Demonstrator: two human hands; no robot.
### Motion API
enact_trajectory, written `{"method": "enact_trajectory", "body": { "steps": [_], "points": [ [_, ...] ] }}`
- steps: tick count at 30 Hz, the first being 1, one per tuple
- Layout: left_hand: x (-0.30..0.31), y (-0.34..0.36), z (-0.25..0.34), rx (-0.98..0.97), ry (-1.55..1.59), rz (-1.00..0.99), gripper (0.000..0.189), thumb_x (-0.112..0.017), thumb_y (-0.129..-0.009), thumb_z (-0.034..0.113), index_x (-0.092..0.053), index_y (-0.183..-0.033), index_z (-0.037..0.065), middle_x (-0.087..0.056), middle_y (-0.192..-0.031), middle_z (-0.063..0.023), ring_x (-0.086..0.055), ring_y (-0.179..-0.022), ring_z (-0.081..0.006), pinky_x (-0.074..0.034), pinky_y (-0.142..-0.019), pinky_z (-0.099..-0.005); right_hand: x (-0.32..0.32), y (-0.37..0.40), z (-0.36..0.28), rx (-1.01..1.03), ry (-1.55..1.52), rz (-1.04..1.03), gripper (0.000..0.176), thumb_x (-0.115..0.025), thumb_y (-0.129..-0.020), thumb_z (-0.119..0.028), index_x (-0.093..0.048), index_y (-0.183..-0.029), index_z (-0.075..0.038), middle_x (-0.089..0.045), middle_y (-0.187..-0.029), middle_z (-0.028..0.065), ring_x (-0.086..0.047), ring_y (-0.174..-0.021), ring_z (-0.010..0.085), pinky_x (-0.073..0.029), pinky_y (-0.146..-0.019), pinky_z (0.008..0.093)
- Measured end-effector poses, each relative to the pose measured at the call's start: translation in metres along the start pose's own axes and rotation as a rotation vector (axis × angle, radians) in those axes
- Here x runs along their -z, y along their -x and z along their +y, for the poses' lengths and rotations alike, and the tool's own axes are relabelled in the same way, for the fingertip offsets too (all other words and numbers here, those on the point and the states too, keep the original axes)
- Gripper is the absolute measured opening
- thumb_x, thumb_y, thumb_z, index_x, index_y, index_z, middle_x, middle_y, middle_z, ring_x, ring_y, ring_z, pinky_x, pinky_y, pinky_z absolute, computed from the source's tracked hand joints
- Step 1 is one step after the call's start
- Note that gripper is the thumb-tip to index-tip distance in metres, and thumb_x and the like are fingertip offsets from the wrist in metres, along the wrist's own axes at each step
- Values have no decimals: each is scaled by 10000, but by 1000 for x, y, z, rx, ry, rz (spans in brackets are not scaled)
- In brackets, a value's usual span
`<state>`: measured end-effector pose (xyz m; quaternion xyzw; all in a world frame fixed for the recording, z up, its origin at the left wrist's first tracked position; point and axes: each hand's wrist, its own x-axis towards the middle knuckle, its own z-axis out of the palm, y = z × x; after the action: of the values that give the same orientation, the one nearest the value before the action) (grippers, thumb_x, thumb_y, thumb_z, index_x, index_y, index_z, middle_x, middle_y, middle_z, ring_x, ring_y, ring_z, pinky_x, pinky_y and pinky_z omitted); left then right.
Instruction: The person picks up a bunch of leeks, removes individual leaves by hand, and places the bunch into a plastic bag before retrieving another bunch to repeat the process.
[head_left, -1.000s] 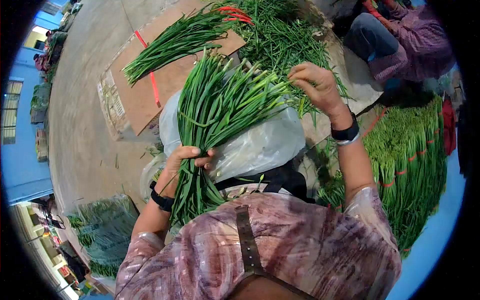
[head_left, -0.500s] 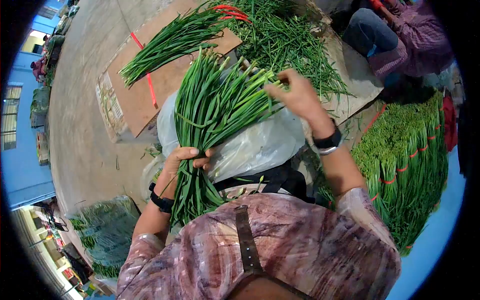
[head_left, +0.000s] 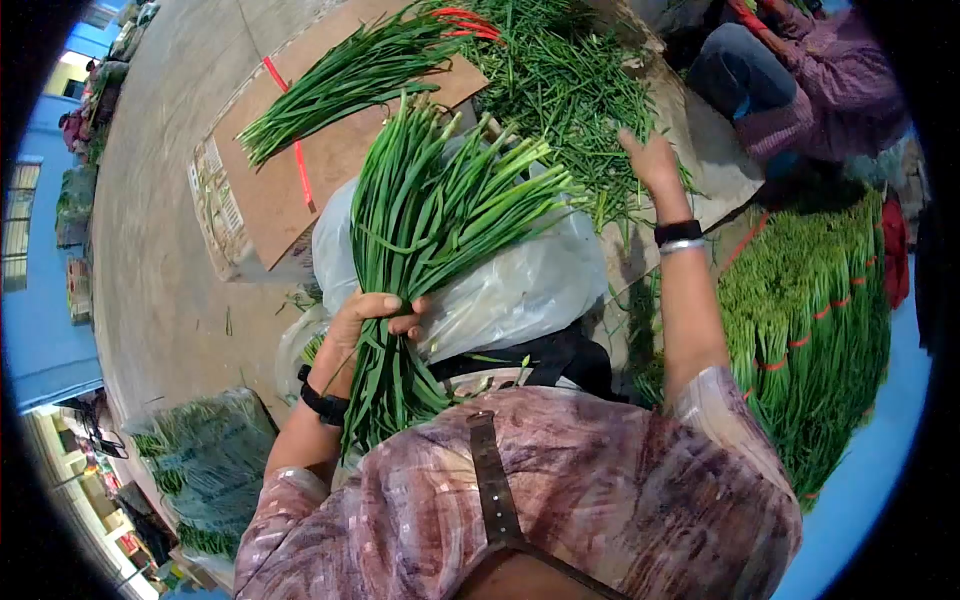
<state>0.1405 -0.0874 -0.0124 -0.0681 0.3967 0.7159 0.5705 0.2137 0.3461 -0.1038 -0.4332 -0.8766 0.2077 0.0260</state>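
Left hand [head_left: 372, 318] clamps one fat bunch of long, flat green stalks [head_left: 430, 215] over a crinkled white plastic bag [head_left: 520, 290]. Right hand [head_left: 652, 158], fingers loosely spread and holding nothing, reaches into the loose stalk pile [head_left: 570, 90]. One tied bunch [head_left: 340, 80] lies on brown cardboard [head_left: 280, 190].

green stalks [head_left: 430, 210], red bands [head_left: 298, 160], brown cardboard [head_left: 270, 190]

The bunch [head_left: 430, 230] in the middle looks smooth and waxy, slightly glossy. Bag [head_left: 520, 290] behind it is thin cloudy plastic, crinkled and shiny. Cardboard [head_left: 280, 210] upper left is matt brown, floor [head_left: 160, 250] rough grey concrete. Shirt [head_left: 600, 500] at the bottom is soft printed cloth, strap [head_left: 493, 470] over it dull brown leather-ish. Bangle [head_left: 682, 246] at right is shiny metal.
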Motion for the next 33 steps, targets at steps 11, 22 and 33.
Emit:
{"method": "enact_trajectory", "body": {
  "steps": [11, 22, 33],
  "points": [
    [3, 4, -1, 29, 49, 52, 521, -608, -707, 114, -442, -1182, -20, -574, -878, -133, -443, -528, -107, -484, -616, -303, 23, 90, -46, 790, -318, 37, 109, -639, -781, -197, -654, -825, -99, -631, -791, 105, -609, -731, 308, -491, -633, 371],
    [0, 4, -4, 43, 124, 33, 486, -559, -731, 119, -436, -1176, -31, -564, -876, -108, -426, -552, -87, -456, -638, -280, 22, 91, -31, 91, -836, -517, 233, -617, -832, -194, -630, -941, 12, -636, -777, 61, -606, -695, 102, -469, -559, 218],
    [-5, 2, 2, -3, -42, -29, 494, -578, -719, 129, -455, -1164, -47, -602, -926, -172, -455, -556, -122, -472, -630, -325, 27, 88, -7, 154, -948, -514, 103, -625, -814, -114, -607, -790, -16, -569, -624, 12, -517, -513, 69, -415, -460, 201]
  ]
}}
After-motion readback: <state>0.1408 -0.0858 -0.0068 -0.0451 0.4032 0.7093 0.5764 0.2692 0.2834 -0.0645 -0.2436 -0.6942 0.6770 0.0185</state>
